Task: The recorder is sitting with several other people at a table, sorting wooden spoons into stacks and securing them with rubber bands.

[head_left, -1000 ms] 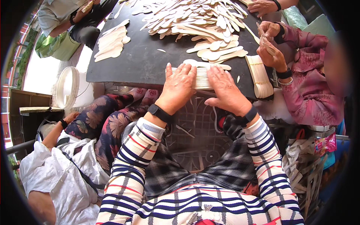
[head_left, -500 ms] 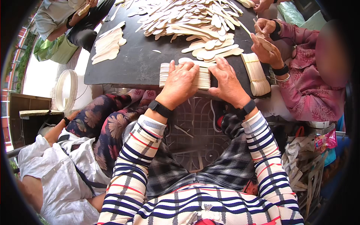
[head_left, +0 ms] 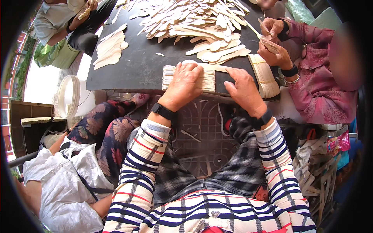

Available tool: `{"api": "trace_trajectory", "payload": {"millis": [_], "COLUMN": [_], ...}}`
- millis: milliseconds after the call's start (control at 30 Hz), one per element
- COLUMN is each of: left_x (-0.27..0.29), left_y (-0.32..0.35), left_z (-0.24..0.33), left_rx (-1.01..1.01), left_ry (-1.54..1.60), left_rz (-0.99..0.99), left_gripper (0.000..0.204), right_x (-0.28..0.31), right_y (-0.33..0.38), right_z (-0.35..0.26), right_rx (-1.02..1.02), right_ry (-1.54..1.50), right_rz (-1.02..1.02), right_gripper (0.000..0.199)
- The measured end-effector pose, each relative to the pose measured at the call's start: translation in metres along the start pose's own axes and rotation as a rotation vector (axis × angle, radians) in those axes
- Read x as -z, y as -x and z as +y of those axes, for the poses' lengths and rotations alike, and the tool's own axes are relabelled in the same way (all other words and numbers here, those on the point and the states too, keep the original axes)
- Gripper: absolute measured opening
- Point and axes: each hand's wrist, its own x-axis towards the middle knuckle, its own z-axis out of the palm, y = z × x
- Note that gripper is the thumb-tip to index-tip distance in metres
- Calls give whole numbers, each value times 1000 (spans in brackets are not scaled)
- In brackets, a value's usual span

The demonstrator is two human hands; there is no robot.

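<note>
A tight stack of flat wooden spoons stands at the near edge of the dark table. My left hand is closed over the stack's left and middle part, its fingers bent across the top. Behind the stack lies a single wooden spoon, its rounded end to the left, partly hidden by my left fingers. My right hand is at the right, fingertips touching that spoon's handle end, with the thumb held apart. My right hand no longer rests against the stack's end.
A large heap of loose wooden spoons covers the back of the dark table. Smaller groups of spoons lie left. A banded bundle lies right, beside a co-worker's hands. A white bucket stands left.
My right hand has moved right, off the stack's end, and its fingers have drawn together at the spoon's handle. That spoon's handle now shows. My left hand stays on the stack.
</note>
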Motion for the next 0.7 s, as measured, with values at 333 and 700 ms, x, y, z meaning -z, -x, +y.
{"api": "trace_trajectory", "payload": {"millis": [333,700], "left_x": [14,4], "left_y": [11,21], "left_z": [-3,-12], "left_rx": [193,281], "left_ry": [-188,-226], "left_rz": [134,141], "left_gripper": [128,128], "right_x": [-48,-67], "right_y": [15,0], "right_z": [-23,-20], "right_rx": [-367,-268], "right_ry": [-1401,-1436], "right_rz": [244,318], "right_gripper": [61,81]}}
